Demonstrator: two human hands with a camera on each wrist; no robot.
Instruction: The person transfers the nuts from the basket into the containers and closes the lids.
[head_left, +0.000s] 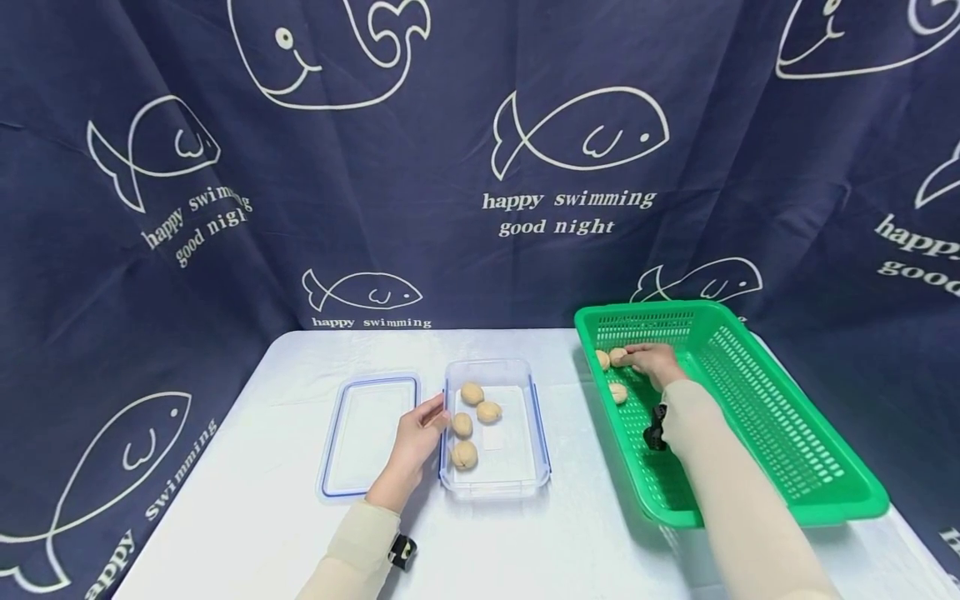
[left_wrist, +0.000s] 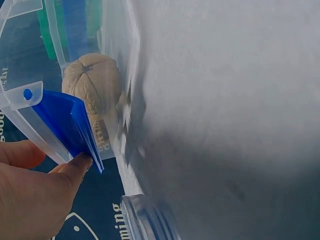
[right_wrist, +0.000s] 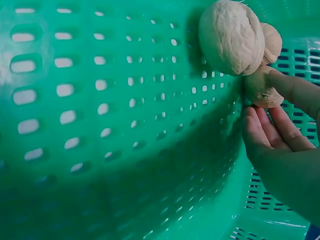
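Observation:
A clear plastic box (head_left: 512, 483) with blue side latches holds several walnuts (head_left: 465, 455) along its left half. My left hand (head_left: 415, 440) grips the box's left side; the left wrist view has thumb and fingers around the wall at the hanging blue latch (left_wrist: 67, 120). Inside the green basket (head_left: 772, 383), my right hand (head_left: 651, 363) pinches a walnut (right_wrist: 261, 89) between thumb and fingers. Two other walnuts lie by it: a large one (right_wrist: 231, 37) close to the right wrist camera and a partly hidden one (right_wrist: 272, 42) behind.
Left of the box, a clear lid with a blue seal (head_left: 371, 437) lies flat on the white-covered table (head_left: 247, 492). The basket's raised rim surrounds the right hand. A dark blue curtain (head_left: 450, 242) with fish drawings hangs behind the table.

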